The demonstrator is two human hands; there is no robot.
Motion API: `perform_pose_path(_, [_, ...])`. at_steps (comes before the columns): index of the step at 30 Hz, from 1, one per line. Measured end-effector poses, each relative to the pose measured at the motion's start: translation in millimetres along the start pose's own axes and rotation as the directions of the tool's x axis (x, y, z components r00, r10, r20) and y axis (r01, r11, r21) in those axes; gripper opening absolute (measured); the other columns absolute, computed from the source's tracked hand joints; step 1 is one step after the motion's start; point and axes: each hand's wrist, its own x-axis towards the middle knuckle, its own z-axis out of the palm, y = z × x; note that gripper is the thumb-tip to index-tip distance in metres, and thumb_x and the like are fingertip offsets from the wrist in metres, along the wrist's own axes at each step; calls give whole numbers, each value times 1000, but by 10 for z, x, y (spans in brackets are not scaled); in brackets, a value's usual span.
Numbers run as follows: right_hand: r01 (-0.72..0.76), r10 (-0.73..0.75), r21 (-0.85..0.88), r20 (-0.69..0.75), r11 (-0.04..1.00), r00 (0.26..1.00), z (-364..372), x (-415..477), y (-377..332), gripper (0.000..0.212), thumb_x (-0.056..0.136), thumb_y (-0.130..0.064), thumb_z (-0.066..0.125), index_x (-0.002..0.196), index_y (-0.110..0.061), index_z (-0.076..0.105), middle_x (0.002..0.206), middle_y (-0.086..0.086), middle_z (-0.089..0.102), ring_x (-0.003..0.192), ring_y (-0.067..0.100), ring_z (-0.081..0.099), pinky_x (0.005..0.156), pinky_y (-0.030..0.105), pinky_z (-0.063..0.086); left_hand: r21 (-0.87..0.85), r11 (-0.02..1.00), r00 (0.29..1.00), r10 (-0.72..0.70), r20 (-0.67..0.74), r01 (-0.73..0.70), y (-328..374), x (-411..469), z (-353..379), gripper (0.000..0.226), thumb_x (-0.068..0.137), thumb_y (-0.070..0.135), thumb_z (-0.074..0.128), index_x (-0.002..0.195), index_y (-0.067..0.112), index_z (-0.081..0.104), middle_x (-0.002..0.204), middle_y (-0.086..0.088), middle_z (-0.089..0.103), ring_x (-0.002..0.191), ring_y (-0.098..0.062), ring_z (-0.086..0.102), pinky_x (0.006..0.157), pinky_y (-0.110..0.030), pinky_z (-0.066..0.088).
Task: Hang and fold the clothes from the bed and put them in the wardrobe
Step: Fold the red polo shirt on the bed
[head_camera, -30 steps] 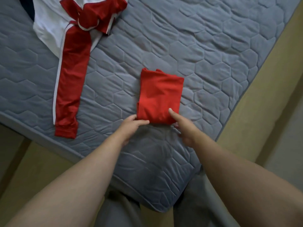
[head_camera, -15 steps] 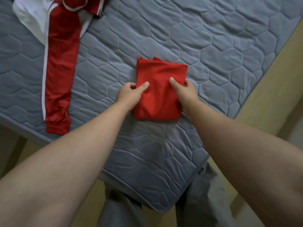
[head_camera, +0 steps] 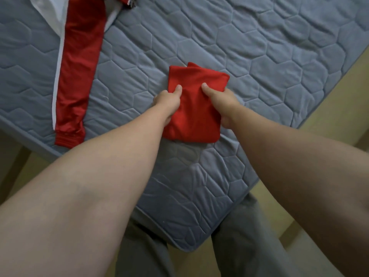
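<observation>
With left hand (head_camera: 167,100) and right hand (head_camera: 221,102) apart, thumbs on top, pinching opposite sides of the folded red garment (head_camera: 196,118) between them on the mattress (head_camera: 259,56): lift level, squeeze evenly, lest folds slip.

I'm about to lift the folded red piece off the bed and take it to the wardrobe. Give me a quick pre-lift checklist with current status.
1. Fold: the folded red garment is a compact stack: ok.
2. Grip of the left hand, thumb on top at the left edge: ok.
3. Grip of the right hand, thumb on top at the right edge: ok.
4. All layers caught from beneath: cannot tell, hidden under the cloth.
5. Separate from the red and white jacket, which lies apart on the mattress: ok.
6. Path to the wardrobe: cannot tell, not in view.
</observation>
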Motion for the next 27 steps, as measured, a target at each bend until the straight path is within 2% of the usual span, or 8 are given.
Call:
perform_pose_path(2, [27, -28, 11, 25, 1000, 999, -4, -286, -128, 36, 92, -24, 74, 122, -7, 66, 106, 10, 75, 81, 14, 75, 60, 25, 59, -127, 991, 998, 56, 21, -53, -53, -185, -143, 100, 57, 86, 50, 121, 10, 63, 121, -8, 69, 108, -26, 68, 98, -45, 54])
perform_pose_path(4, [63, -64, 19, 47, 998, 997, 33, -689, -287, 35, 89, -20, 76, 119, -3, 67, 102, 11, 76, 79, 15, 75, 59, 24, 58, -138, 983, 992, 124, -1, -123, 99, -729, -435, 86, 63, 86, 49, 109, 15, 66, 112, -6, 72, 104, -24, 69, 96, -43, 55])
perform_pose_path(9, [196, -198, 26, 80, 980, 977, 356, -2070, -796, 32, 88, -22, 77, 115, -8, 70, 105, 8, 77, 95, 20, 74, 78, 31, 61, -26, 927, 921, 367, -132, -374, 509, -2094, -1480, 43, 98, 54, 52, 98, 13, 62, 99, -3, 69, 94, -22, 64, 82, -30, 46])
perform_pose_path(13, [249, -255, 66, 113, 966, 960, 721, -3304, -1184, 34, 86, -21, 79, 117, -10, 70, 106, 7, 77, 98, 22, 74, 87, 39, 60, 48, 831, 806, 551, -218, -555, 707, -3087, -2446, 40, 99, 48, 55, 90, 10, 60, 86, -8, 67, 86, -28, 61, 71, -32, 36])
perform_pose_path(18, [351, -372, 137, 179, 926, 911, 1188, -4640, -1597, 40, 82, -8, 80, 120, -8, 68, 107, 12, 76, 98, 27, 74, 83, 41, 61, -38, 758, 739, 622, -260, -651, 898, -4092, -3496, 39, 95, 53, 59, 92, 15, 68, 83, 2, 70, 78, -14, 66, 72, -31, 50])
perform_pose_path(21, [412, -426, 110, 278, 904, 861, 1416, -5173, -1842, 56, 74, -4, 83, 126, -10, 62, 109, 15, 75, 97, 30, 74, 80, 40, 61, 11, 686, 659, 703, -268, -727, 872, -4556, -4133, 32, 96, 52, 58, 91, 22, 65, 82, 10, 68, 75, -5, 64, 66, -22, 47])
perform_pose_path(24, [518, -469, -70, 337, 853, 817, 1717, -5558, -2091, 91, 60, -16, 95, 138, -25, 50, 122, 13, 67, 101, 30, 72, 88, 46, 60, 111, 614, 565, 772, -290, -782, 771, -4935, -4729, 27, 97, 52, 56, 90, 27, 62, 83, 14, 67, 75, -2, 62, 64, -14, 42])
perform_pose_path(27, [704, -491, -439, 510, 558, 707, 2178, -5934, -2222, 112, 44, -64, 94, 140, -48, 40, 139, -2, 51, 118, 23, 61, 94, 47, 57, 159, 584, 505, 786, -356, -796, 585, -5379, -5217, 32, 97, 55, 51, 102, 25, 63, 88, 12, 69, 78, -4, 65, 66, -17, 44])
